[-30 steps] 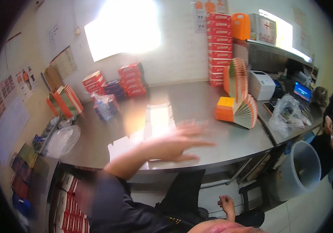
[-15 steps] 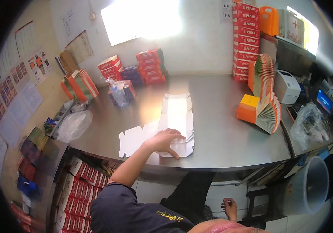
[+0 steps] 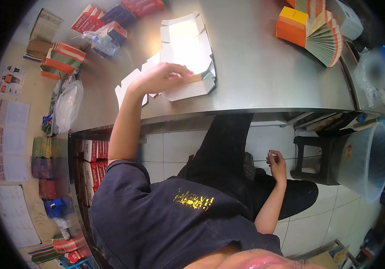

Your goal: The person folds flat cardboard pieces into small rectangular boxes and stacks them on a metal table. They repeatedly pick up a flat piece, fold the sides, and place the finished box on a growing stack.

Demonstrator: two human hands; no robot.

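A white cardboard box blank (image 3: 183,42) lies unfolded on the metal table, partly creased, with flaps along its edges. My left hand (image 3: 159,80) is over its near part, fingers loosely bent and a little blurred, beside a raised fold with a tan strip. I cannot tell whether the fingertips touch the card. More white card flaps (image 3: 129,85) stick out left of my wrist. Well below the table edge, my right hand (image 3: 277,167) hangs beside my leg, fingers curled together; what they hold, if anything, is too small to make out.
Red boxes (image 3: 87,19) and a plastic-wrapped pack (image 3: 107,40) stand at the back left. Fanned orange-and-green card stacks (image 3: 325,40) are at the right. A clear plastic bin (image 3: 363,161) and a black stool (image 3: 311,159) stand on the floor right of me. Red-and-white boxes (image 3: 94,157) fill the shelf below.
The view has tipped downward, showing more of my body and the floor. My left hand has lifted from its spread pose on the blank, its fingers now more bent. My right hand stays low.
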